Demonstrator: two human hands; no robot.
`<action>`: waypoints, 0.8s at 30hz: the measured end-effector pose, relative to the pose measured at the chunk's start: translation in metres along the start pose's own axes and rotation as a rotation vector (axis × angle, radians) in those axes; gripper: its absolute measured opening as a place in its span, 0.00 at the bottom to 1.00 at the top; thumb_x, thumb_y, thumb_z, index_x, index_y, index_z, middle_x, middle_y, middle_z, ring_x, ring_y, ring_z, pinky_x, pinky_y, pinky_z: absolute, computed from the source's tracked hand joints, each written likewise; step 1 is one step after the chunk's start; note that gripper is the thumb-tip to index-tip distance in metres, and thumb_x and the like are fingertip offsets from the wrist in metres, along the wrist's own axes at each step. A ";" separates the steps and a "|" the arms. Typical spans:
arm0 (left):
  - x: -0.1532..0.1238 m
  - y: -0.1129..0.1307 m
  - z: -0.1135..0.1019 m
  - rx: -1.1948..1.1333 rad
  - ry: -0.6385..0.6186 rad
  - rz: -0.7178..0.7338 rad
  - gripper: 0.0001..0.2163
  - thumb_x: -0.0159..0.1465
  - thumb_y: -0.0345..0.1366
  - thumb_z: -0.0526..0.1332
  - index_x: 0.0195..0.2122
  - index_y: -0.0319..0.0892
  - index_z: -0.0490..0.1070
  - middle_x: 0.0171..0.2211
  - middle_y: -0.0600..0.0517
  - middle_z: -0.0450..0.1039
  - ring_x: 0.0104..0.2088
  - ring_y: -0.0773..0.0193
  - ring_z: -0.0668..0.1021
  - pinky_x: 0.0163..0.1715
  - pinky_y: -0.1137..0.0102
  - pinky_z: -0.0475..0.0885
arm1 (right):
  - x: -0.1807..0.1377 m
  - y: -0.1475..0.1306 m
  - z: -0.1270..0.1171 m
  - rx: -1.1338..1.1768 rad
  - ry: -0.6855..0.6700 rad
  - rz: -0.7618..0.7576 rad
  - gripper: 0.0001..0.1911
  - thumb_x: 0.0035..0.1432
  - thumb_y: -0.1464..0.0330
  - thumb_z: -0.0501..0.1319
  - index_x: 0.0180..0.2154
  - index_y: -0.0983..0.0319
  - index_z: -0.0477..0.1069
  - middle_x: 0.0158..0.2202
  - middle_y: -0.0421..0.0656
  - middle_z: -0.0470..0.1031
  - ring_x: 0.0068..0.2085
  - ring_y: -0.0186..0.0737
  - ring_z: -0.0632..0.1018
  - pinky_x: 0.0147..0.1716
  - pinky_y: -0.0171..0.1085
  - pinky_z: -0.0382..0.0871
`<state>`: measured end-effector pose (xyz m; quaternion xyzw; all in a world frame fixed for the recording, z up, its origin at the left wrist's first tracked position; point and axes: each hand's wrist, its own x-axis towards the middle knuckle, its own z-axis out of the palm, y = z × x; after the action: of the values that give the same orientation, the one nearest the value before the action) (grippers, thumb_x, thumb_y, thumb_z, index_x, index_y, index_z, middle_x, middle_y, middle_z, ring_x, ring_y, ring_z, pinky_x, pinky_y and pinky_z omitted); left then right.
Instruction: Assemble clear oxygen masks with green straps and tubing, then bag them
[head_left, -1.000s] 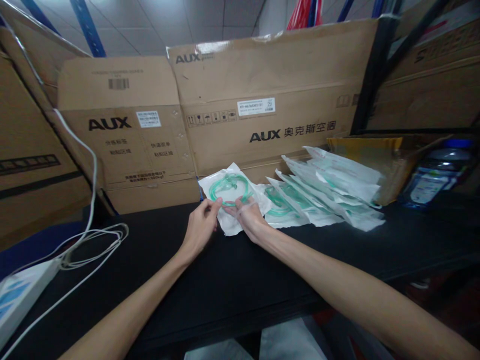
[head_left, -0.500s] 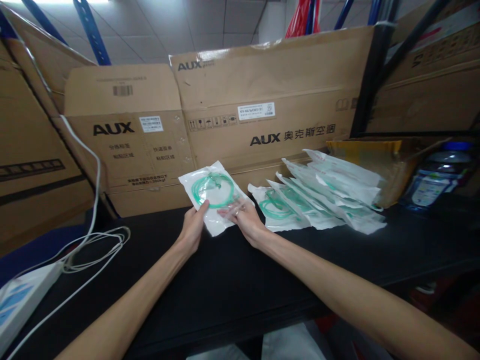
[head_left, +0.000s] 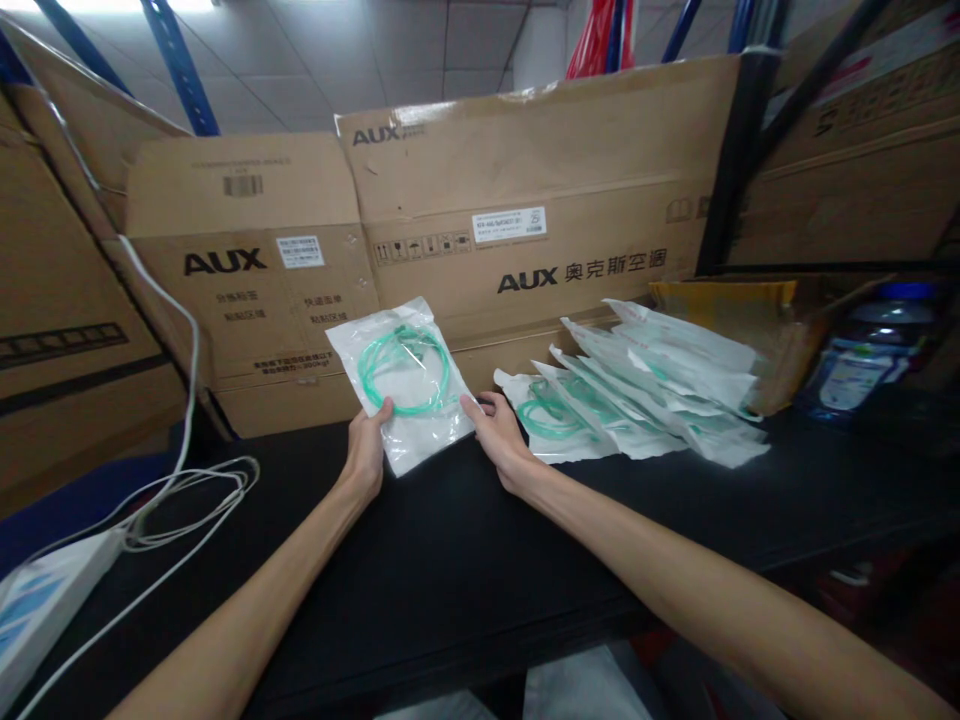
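A clear and white plastic pouch (head_left: 424, 440) with a coil of green tubing (head_left: 370, 372) inside is held up, tilted, over the black table. My left hand (head_left: 366, 448) grips its lower left edge, thumb on the front and the other fingers hidden behind. On the right edge, my right hand (head_left: 496, 432) pinches the pouch between thumb and fingers. To the right of that hand lies an overlapping row of similar pouches (head_left: 645, 390), some showing green tubing through the plastic.
Cardboard boxes (head_left: 427, 205) stand along the back of the black table (head_left: 450, 560). A blue-capped bottle (head_left: 862, 350) and an open carton (head_left: 780, 335) are at the right. White cables (head_left: 199, 500) and a power strip (head_left: 60, 590) lie at the left.
The pouch has moved left and slightly up, with its face turned more toward me. My right hand has shifted from over its front to its right edge.
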<state>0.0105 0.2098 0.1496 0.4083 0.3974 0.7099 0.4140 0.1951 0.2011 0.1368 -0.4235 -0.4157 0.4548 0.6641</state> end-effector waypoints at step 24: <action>-0.010 0.021 0.011 -0.127 0.011 -0.331 0.08 0.68 0.28 0.54 0.42 0.37 0.72 0.26 0.52 0.78 0.18 0.68 0.78 0.15 0.78 0.73 | -0.007 -0.021 0.000 -0.055 -0.034 -0.115 0.17 0.62 0.55 0.60 0.45 0.60 0.69 0.46 0.48 0.74 0.47 0.46 0.75 0.49 0.49 0.73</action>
<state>0.0187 0.1960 0.1696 0.3065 0.4160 0.6578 0.5480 0.1990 0.1899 0.1553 -0.4092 -0.4632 0.4112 0.6700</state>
